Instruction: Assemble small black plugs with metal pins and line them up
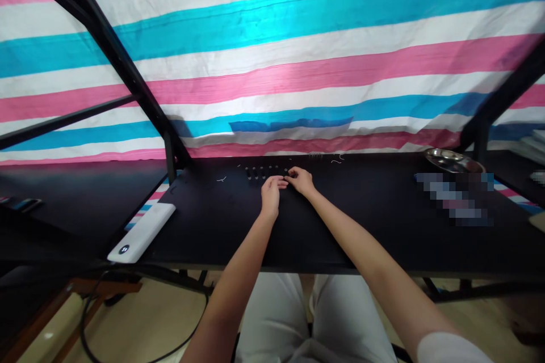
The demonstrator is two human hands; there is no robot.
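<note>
Both my hands meet over the black table, near its back. My left hand has its fingers stretched to the right, their tips close to the other hand. My right hand is closed in a pinch; whatever lies between its fingertips is too small to make out. Left of and behind my hands stand short rows of small dark pieces with pale ends, probably hardware. Tiny round pieces continue the back row, and one small ring lies just beyond my fingertips.
A white power bank lies at the table's left edge. At the back right sits a shiny metal dish, with a blurred-out item before it. Pale thread-like bits are scattered at the back. Black frame posts flank a striped sheet.
</note>
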